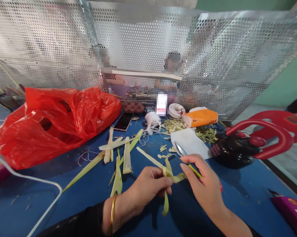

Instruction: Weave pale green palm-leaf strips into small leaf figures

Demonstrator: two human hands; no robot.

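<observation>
My left hand (148,187) is closed in a pinch on a pale green palm-leaf strip (172,177) that is folded and hangs down below the fingers. My right hand (204,184) grips the other end of the same strip, fingers pressed together. A pair of scissors (181,149) with a shiny blade lies under and behind my right hand, its red handle peeking out at the wrist. More leaf strips (121,154) lie scattered on the blue table (71,197) to the left of my hands.
A big red plastic bag (54,121) fills the left. A phone (123,121), thread spool (152,120), tape roll (176,110), orange pack (202,118), white paper (190,141) and a black-and-red device (239,148) stand behind. A perforated metal screen (148,49) walls the back; people sit beyond.
</observation>
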